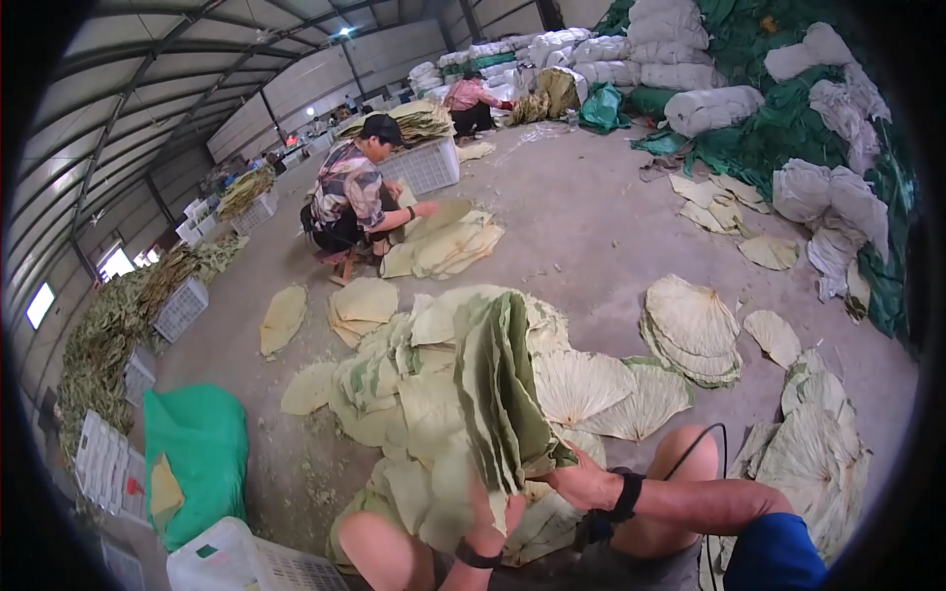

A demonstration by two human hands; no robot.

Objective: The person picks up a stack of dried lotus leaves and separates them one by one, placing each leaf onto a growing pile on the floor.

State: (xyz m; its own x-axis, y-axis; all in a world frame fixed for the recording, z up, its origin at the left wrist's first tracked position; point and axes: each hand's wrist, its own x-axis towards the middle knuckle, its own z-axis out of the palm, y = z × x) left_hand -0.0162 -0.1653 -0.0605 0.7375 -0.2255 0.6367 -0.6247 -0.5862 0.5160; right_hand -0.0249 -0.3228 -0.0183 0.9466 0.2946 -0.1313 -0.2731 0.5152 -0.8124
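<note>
A bundle of dried lotus leaves (498, 384) stands upright between my knees, several folded layers thick. My right hand (583, 481) is closed on the bundle's lower right edge. At its lower left side is my left hand (488, 522), somewhat blurred, with its fingers against the leaves and partly hidden. Under and around the bundle spreads a pile of pale, flat dried leaves (409, 404). Two fan-shaped leaves (583, 386) lie just right of the bundle. Dark bands circle both my wrists.
Leaf stacks (690, 330) lie on the floor to the right. A person (350, 197) sits ahead handling leaves beside a white crate (424, 169); another person (471, 103) crouches farther back. Green cloth (202, 433) and a white basket (227, 557) are at lower left, white bundles (714, 108) at upper right.
</note>
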